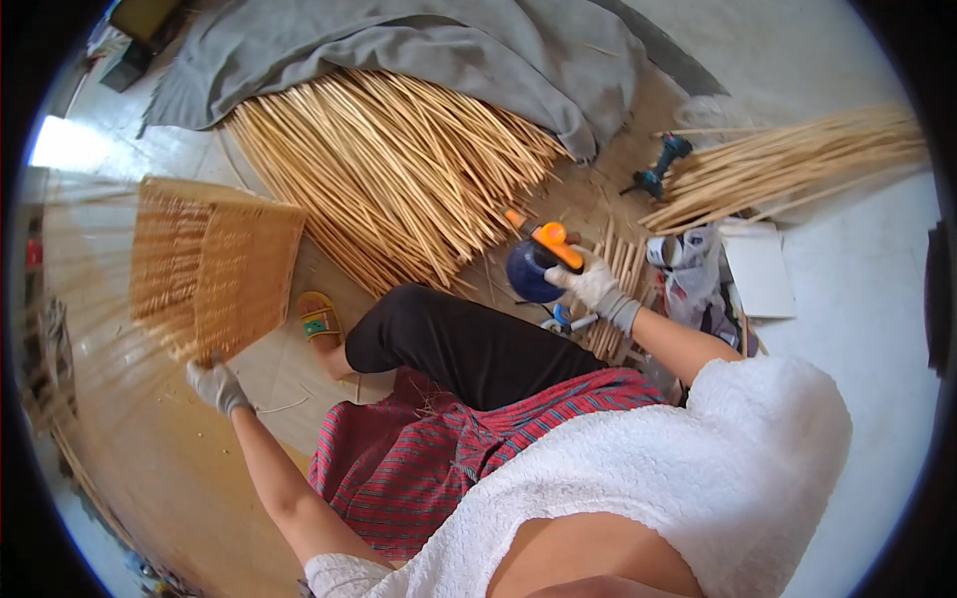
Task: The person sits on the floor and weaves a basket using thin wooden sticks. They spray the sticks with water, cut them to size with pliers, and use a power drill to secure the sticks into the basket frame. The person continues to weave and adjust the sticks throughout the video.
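My left hand (215,385), in a pale work glove, is closed on the lower edge of a partly woven rattan basket (249,269). The basket is held up at the left, its long loose stakes fanning outward and blurred. In my gloved right hand (595,286) is a spray bottle (531,274) with a dark blue body and an orange head. Its nozzle points up and to the left, toward a big bundle of rattan sticks (389,169). Some of my right fingers are hidden behind the bottle's handle.
A grey cloth (439,50) covers the far end of the bundle. At the right are a teal cordless drill (658,166), more long sticks (797,164), short sticks (620,261), a can (662,251), plastic bags (695,284) and a white board (760,269). My sandalled foot (321,324) rests near the basket.
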The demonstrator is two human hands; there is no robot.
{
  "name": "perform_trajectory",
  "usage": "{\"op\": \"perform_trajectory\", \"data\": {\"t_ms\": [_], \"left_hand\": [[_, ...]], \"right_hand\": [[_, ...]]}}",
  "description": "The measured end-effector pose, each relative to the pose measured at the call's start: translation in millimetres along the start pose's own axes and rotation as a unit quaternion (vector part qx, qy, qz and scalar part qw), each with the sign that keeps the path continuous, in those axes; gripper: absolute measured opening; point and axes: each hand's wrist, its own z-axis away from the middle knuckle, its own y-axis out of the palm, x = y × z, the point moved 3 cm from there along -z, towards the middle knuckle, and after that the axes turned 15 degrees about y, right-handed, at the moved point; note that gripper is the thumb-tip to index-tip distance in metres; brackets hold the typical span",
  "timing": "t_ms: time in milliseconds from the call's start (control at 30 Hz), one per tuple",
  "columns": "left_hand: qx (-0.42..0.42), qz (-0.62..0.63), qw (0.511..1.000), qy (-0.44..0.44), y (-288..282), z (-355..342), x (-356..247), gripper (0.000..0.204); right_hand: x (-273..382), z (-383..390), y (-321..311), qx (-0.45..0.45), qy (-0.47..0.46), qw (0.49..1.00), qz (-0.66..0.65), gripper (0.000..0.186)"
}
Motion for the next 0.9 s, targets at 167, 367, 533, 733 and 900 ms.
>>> {"op": "perform_trajectory", "data": {"t_ms": [167, 367, 533, 733, 900], "left_hand": [[0.003, -0.028, 0.997, -0.075, -40, 66, 59, 0.027], [-0.049, 0.11, 0.958, -0.26, -72, 139, 113, 0.025], [-0.078, 0.046, 0.928, -0.361, -78, 159, 119, 0.027], [-0.026, 0.015, 0.945, -0.327, -63, 152, 111, 0.06], [-0.022, -0.175, 0.981, -0.085, -104, 172, 63, 0.077]], "right_hand": [[-70, -16, -63, -0.123, 0.068, 0.975, -0.173, 0.038], [-95, -64, -140, -0.251, 0.078, 0.962, -0.07, 0.038], [-77, -105, -168, -0.314, 0.047, 0.939, -0.134, 0.04], [-75, -164, -190, -0.445, 0.077, 0.884, -0.119, 0.046], [-98, -178, -201, -0.473, 0.103, 0.873, -0.063, 0.048]]}}
